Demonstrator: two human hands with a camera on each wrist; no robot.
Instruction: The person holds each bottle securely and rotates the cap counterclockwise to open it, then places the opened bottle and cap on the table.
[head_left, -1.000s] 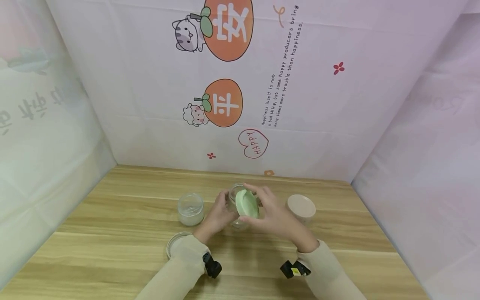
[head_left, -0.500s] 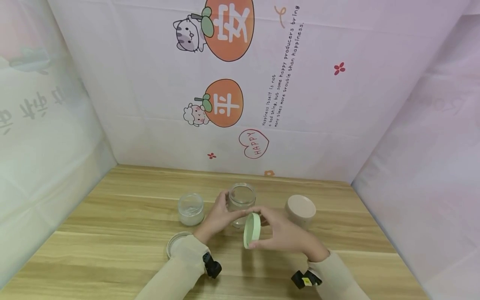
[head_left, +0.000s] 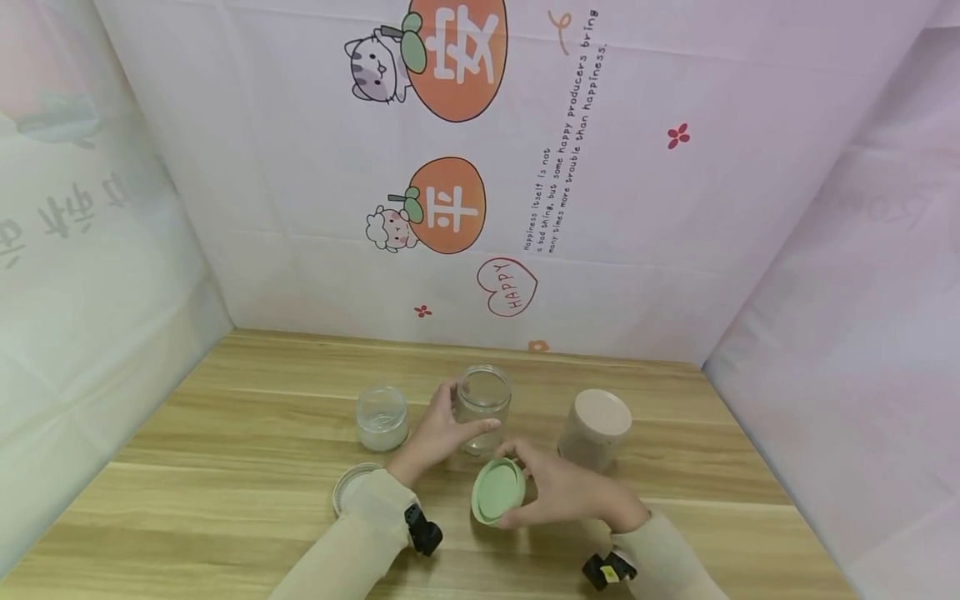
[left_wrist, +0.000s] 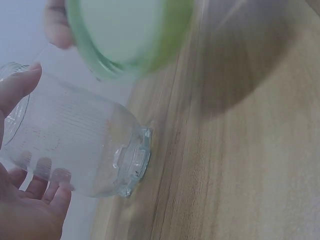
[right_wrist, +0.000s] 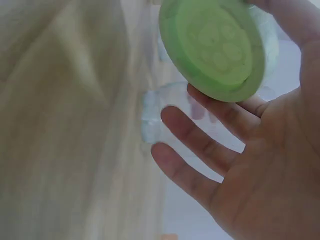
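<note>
L grip (head_left: 442, 429) holds glass jar (head_left: 486, 404) upright on desk (head_left: 285, 425); R grip (head_left: 561, 492) pinches green lid (head_left: 498, 492) by rim, nr jar.

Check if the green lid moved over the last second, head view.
Yes. The green lid, in the right hand, has come toward the wearer: it is now clearly farther from the back edge of the wooden table.

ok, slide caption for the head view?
Left hand grips an open glass jar while the right hand holds a pale green lid.
</note>
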